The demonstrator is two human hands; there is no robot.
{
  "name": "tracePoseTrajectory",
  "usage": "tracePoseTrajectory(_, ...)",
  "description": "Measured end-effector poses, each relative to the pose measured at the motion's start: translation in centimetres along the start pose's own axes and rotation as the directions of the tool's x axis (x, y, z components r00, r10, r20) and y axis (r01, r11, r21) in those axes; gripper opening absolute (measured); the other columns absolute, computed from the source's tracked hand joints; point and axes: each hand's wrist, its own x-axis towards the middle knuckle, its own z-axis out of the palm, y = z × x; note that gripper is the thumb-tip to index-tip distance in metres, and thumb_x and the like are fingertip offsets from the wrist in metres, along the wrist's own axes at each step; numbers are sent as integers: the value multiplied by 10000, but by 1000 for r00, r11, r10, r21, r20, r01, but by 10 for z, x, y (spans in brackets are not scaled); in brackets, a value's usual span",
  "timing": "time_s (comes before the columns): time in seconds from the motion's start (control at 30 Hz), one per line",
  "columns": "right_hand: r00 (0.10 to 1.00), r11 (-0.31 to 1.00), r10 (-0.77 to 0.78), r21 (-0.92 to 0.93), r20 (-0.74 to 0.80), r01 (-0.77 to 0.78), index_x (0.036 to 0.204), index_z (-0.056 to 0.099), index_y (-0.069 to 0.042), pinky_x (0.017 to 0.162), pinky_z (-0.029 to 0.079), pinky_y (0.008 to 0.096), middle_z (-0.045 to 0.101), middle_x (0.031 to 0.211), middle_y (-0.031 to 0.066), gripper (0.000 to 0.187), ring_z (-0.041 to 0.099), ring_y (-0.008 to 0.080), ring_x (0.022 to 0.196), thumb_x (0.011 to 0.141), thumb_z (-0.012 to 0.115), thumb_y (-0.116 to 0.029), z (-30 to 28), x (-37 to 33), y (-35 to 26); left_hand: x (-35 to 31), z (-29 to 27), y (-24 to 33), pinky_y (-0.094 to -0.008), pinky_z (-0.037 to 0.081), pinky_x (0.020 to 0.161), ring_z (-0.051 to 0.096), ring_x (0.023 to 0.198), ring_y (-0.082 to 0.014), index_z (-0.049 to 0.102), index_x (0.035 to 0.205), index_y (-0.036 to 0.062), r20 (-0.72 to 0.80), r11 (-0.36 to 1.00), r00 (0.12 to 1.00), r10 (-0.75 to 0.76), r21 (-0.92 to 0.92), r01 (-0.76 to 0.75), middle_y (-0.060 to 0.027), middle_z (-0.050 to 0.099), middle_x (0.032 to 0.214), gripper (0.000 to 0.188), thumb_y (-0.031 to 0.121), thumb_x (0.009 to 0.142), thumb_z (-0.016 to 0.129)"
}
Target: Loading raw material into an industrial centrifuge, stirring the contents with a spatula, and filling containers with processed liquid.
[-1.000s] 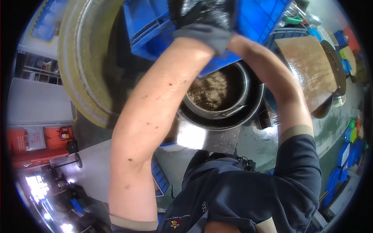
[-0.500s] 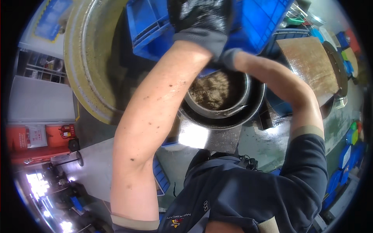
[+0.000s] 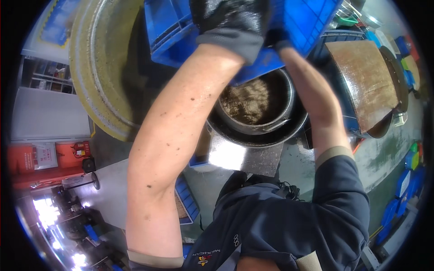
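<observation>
My left hand (image 3: 229,20), in a black coated glove with a grey cuff, lies over a blue plastic crate (image 3: 169,38). Its fingers run past the top edge of the picture. Further right, my right hand (image 3: 277,39), gloved in dark material, is against the crate in shadow; its fingers cannot be made out. The crate is tilted, with its lower edge over a round metal pot (image 3: 266,128). Inside that pot lies a heap of brown, crumbly material (image 3: 248,100), partly covered by my left forearm. A wider black basin (image 3: 253,142) surrounds the pot.
A large yellowish round vat (image 3: 83,67) stands at the left, close to the crate. On the right a brown board (image 3: 361,77) covers part of a drum. A metal plate (image 3: 257,159) lies below the basin, and a blue basket (image 3: 186,198) is beside my left elbow.
My right hand has moved up along the crate, and its forearm has swung inward to the left. The crate's lower edge shows more over the pot. My left hand has shifted slightly left.
</observation>
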Motion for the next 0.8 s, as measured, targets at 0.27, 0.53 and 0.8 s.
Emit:
tracePoseTrajectory(0.27, 954, 902, -241, -403, -179, 153, 1040, 694, -86, 897, 476, 397, 672, 1065, 154, 397, 627, 283, 1013, 813, 607, -401, -13, -85, -85, -25, -2, -24, -428, 473, 639, 607, 719, -327, 589, 829, 37, 29, 995, 998, -62, 75, 60, -170, 592, 744, 180, 204, 798, 529)
tracePoseTrajectory(0.53, 959, 881, -283, -394, 9, 264, 1148, 635, -72, 887, 490, 405, 654, 1111, 161, 478, 614, 305, 1045, 775, 669, -370, 13, -10, -58, -25, -4, -23, -430, 470, 643, 604, 724, -329, 584, 833, 37, 28, 997, 999, -42, 61, 40, -171, 589, 746, 176, 200, 799, 525)
tracePoseTrajectory(0.8, 890, 822, -415, -342, 189, 456, 1179, 620, -81, 893, 486, 405, 645, 1131, 159, 487, 606, 308, 1062, 785, 663, -364, 59, -75, -138, -26, -2, -26, -432, 467, 647, 601, 729, -332, 580, 838, 37, 33, 997, 999, -19, 71, 17, -173, 586, 749, 173, 196, 801, 522)
